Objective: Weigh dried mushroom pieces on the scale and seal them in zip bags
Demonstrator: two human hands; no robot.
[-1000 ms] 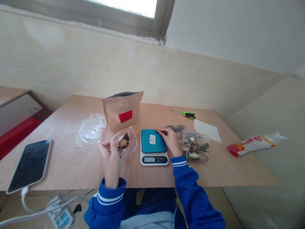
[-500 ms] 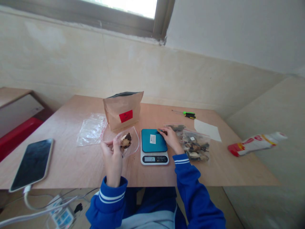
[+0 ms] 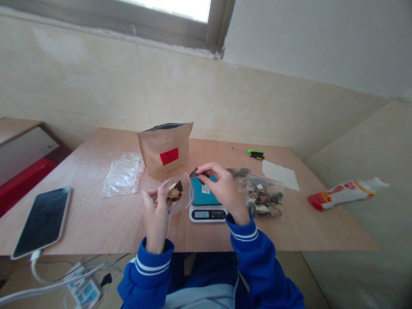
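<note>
My left hand grips a clear plastic bag with its mouth open toward the scale. Brown and pale dried pieces, which look like dried mushroom, lie in it. Between the thumb and fingers of my right hand is a dark dried piece, held above the far left corner of the scale and close to the bag's mouth. The digital kitchen scale has a blue-green plate, partly hidden by my right hand, and a lit display.
An open brown paper pouch with a red label stands behind the bag. Empty clear bags and a tablet lie left. Filled bags, a paper sheet, screwdrivers and a bottle are right.
My right hand has lifted off the scale plate and moved left with the dark dried piece. My left hand has brought the bag slightly right, nearer the scale.
</note>
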